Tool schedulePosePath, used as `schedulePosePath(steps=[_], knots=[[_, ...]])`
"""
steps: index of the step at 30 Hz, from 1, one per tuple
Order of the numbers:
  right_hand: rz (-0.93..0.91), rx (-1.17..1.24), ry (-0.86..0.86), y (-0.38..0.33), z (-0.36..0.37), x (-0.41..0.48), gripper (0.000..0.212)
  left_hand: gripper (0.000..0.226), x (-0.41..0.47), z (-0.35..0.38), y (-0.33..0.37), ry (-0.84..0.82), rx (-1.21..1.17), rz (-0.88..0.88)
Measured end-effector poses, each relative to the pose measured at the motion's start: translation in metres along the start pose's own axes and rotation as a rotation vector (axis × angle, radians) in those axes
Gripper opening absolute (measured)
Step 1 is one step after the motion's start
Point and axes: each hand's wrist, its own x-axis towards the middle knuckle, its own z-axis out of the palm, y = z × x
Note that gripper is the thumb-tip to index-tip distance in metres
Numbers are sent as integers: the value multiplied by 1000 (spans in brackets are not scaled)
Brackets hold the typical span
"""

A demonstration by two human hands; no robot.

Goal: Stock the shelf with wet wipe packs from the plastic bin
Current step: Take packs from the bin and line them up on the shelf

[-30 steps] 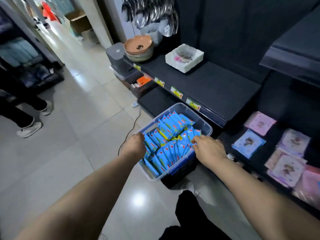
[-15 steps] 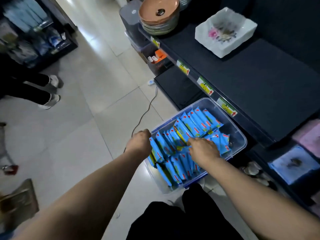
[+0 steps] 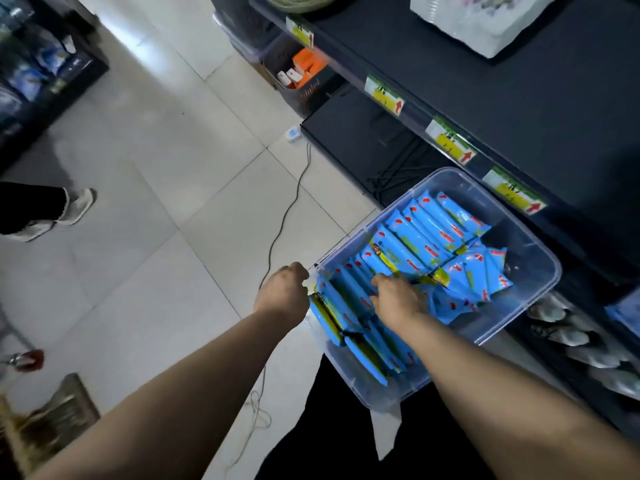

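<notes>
Wet wipe packs [image 3: 408, 244]: bright blue film, red marks, yellow-green band at the ends. Stood on edge in tight rows, slanting from lower centre up toward centre-right. A few lie loose and flat at the right end of the rows. All are in the clear plastic bin [image 3: 540, 289], centre-right of frame.

L hand [image 3: 282, 292]: at the bin's left corner, fingers curled over the rim there, gripping it. Thumb side is just beside the end of the nearest pack.

R hand [image 3: 398, 299]: on top of the middle rows, knuckles up, fingers bent down in among the packs. Fingertips are hidden, so can't tell if a pack is pinched.

Bin sits low in front of the dark shelf [image 3: 519, 109], which runs from top centre to right edge. Shelf top near the bin is bare. Price labels [image 3: 450, 142] along its front edge are yellow-green w/ red arrows. White square dish [image 3: 485, 26] at top right.

Floor [image 3: 156, 168]: pale glossy tiles. Black cable [image 3: 287, 209] runs down from a small white plug block [image 3: 293, 134]. Dark basket w/ orange boxes [image 3: 301, 67] at top centre. Another person's legs and pale shoes [image 3: 76, 206] at left edge.
</notes>
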Motion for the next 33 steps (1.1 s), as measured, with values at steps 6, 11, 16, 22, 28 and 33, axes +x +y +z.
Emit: schedulePosePath(steps=[6,11,16,22,28,33], knots=[[145,15,-55,-23,27,17,29,33,34,-15,-23,-54,48,59],[226,109,-39,-25,37,19,29,32,54,-23,-27,-71,97,144],[280,293,101,-21,32,-15,32,32,62,-17,-22,-137,180,257],[393,402,314,0,16,-66,27,41,63,3,-3,-198,337,466],[382,419,501,24,8,-98,25,35,65,29,15,-139,867,845],[338,406,522,42,4,-118,26,27,62,46,24,-121,1095,855]])
